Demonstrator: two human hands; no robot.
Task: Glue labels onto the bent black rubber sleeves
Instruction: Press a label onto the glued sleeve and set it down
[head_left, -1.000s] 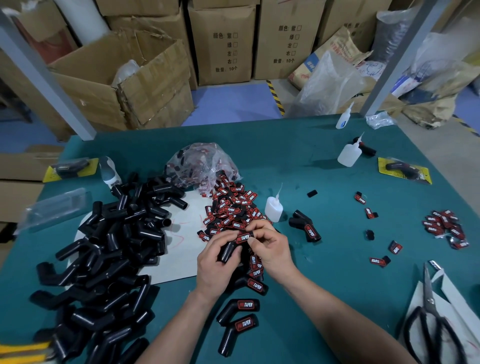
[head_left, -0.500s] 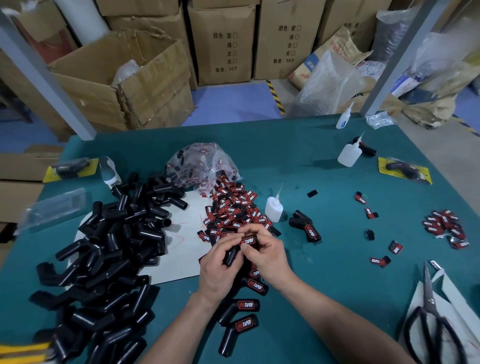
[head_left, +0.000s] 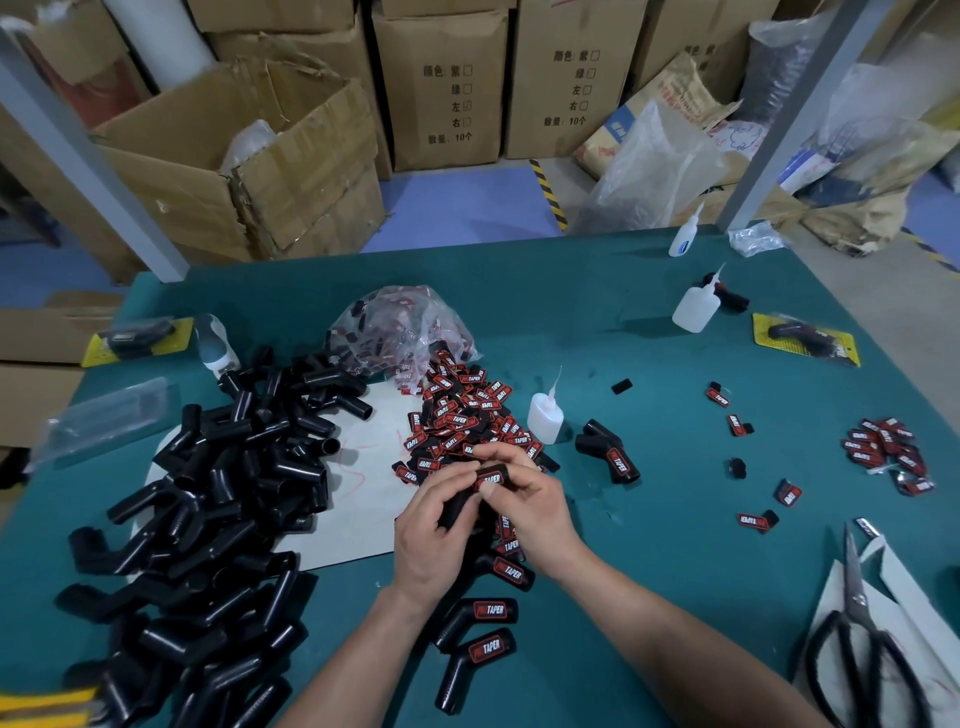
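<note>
Nearest us, close to the near edge of the tabletop (head_left: 649, 519), finished sleeves (head_left: 491, 610) lie side by side with their red labels up. Just beyond them our left grip (head_left: 431, 525) is curled round the bent black sleeve (head_left: 457, 506), held off the surface over the near middle. Our right grip (head_left: 530, 499) pinches its upper end, where the label (head_left: 489, 477) sits.

Against the view a second ago, little has moved. The label is on the same end, and the right fingers have drawn closer round it. We read this as the pressing stage, with the label placed and held while the glue takes. This piece looks nearly done, but the heap of bare sleeves (head_left: 218, 493) along the left edge suggests most of the job remains.

Beyond the hands the label heap (head_left: 462, 415) spills from a clear bag (head_left: 400, 327) onto a white sheet (head_left: 363, 499). A glue bottle (head_left: 544, 413) stands just beside the heap, with a labelled sleeve (head_left: 610, 452) to its right. Scissors (head_left: 857, 639) lie at the near right corner, and a smaller label cluster (head_left: 883, 447) sits by the right edge. Another glue bottle (head_left: 693, 309) stands towards the far right corner. Behind the tabletop we see cardboard boxes (head_left: 441, 88) stacked on a blue floor (head_left: 457, 208).
</note>
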